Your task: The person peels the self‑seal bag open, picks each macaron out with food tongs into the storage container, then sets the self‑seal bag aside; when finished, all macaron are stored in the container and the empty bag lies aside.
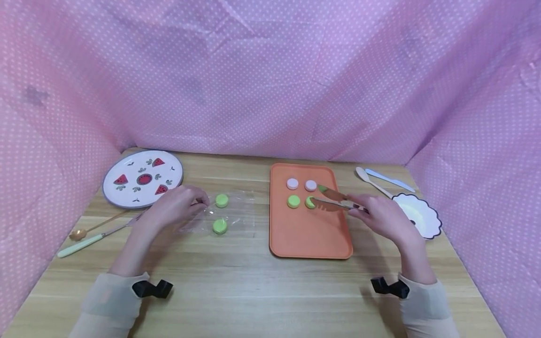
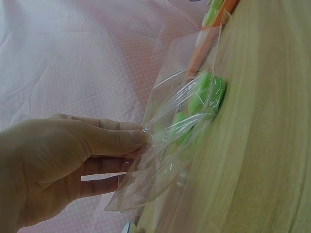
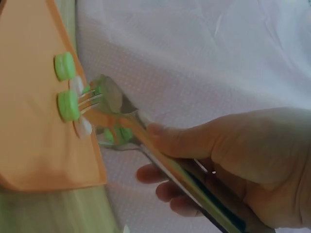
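In the head view my left hand (image 1: pixel 179 204) pinches the edge of a clear plastic bag (image 1: pixel 242 217). Two green macarons (image 1: pixel 221 201) show through its film; the left wrist view has the bag (image 2: pixel 167 104) lifted at the pinched edge. Metal tongs (image 3: pixel 141 130), with one fork-shaped end and one spoon-shaped end, are gripped by my right hand (image 1: pixel 382 216). Their ends stand apart over the orange tray (image 1: pixel 310 239), the fork end overlapping a green macaron (image 1: pixel 309 202). Another green macaron (image 1: pixel 293 202) and two pale pink macarons (image 1: pixel 292 183) sit on the tray.
At the back left lies a watermelon-patterned plate (image 1: pixel 131 190), with a gold spoon (image 1: pixel 78 234) and a green-handled utensil (image 1: pixel 82 245) before it. A scalloped white dish (image 1: pixel 422 216), a pale spoon (image 1: pixel 362 174) and a blue knife (image 1: pixel 389 180) are at right. Pink dotted cloth surrounds the table.
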A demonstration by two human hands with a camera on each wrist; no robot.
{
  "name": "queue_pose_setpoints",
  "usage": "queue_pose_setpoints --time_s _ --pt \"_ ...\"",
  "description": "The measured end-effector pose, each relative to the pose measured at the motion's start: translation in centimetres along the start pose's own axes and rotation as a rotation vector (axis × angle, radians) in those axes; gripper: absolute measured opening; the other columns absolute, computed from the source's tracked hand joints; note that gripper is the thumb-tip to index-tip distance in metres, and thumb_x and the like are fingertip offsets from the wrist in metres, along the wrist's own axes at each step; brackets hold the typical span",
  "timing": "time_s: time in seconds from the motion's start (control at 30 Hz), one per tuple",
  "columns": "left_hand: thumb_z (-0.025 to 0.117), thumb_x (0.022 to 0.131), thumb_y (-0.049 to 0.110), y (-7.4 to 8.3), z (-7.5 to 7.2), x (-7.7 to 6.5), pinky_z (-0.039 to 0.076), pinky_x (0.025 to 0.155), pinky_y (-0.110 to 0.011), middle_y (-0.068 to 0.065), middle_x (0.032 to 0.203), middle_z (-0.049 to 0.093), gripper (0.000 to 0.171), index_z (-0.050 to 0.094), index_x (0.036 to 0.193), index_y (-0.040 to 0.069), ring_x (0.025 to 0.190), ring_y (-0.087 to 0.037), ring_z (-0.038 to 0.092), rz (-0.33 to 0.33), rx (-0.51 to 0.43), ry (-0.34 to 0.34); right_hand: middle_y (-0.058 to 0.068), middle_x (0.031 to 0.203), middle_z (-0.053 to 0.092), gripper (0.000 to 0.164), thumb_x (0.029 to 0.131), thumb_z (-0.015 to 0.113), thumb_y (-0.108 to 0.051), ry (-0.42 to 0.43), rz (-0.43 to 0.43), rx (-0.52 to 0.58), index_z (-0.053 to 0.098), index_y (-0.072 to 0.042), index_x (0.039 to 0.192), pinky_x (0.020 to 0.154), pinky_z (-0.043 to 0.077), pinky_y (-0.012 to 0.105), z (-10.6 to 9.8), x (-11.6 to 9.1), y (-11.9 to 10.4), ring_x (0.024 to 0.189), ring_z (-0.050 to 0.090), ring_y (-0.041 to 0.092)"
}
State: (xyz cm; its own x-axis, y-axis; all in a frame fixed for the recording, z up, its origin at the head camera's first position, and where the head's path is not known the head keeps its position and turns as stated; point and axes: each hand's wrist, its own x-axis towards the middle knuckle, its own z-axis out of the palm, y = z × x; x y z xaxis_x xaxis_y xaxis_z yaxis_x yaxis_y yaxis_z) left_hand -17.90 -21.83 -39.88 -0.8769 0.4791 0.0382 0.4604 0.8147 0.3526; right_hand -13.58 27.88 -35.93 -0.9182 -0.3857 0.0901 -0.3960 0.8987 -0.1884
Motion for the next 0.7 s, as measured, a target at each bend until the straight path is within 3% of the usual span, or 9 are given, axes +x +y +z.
queue_pose_setpoints --time_s 0.17,0.4,0.7 --pt "0.068 0.085 0.018 -0.4 -0.3 -0.4 0.052 0.078 -0.036 0.012 0.085 0.068 0.007 0.071 0.087 0.024 0.084 -0.008 0.061 -0.015 0.005 -0.013 -0.012 0.088 0.067 0.03 0.088 0.066 -0.031 0.058 -0.087 0.016 0.063 -0.025 0.116 0.062 0.045 0.029 0.4 1.6 -2.3 0.07 0.056 0.004" --pt "0.067 0.085 0.017 -0.7 -0.3 -0.5 0.051 0.076 -0.035 0.012 0.083 0.068 0.008 0.071 0.086 0.024 0.081 -0.008 0.061 -0.003 0.013 -0.002 -0.017 0.075 0.055 0.014 0.09 0.062 -0.033 -0.022 -0.21 0.046 0.061 -0.031 0.104 0.057 0.041 0.023 2.2 4.9 -7.6 0.064 0.05 0.003" --pt "0.068 0.085 0.019 -0.3 -0.2 0.1 0.05 0.076 -0.035 0.013 0.081 0.067 0.007 0.072 0.087 0.024 0.079 -0.008 0.059 -0.012 0.009 -0.017 -0.025 0.09 0.064 0.022 0.087 0.067 -0.031 -0.059 -0.226 0.026 0.063 -0.035 0.109 0.054 0.042 0.023 4.2 7.3 -10.8 0.066 0.052 -0.001"
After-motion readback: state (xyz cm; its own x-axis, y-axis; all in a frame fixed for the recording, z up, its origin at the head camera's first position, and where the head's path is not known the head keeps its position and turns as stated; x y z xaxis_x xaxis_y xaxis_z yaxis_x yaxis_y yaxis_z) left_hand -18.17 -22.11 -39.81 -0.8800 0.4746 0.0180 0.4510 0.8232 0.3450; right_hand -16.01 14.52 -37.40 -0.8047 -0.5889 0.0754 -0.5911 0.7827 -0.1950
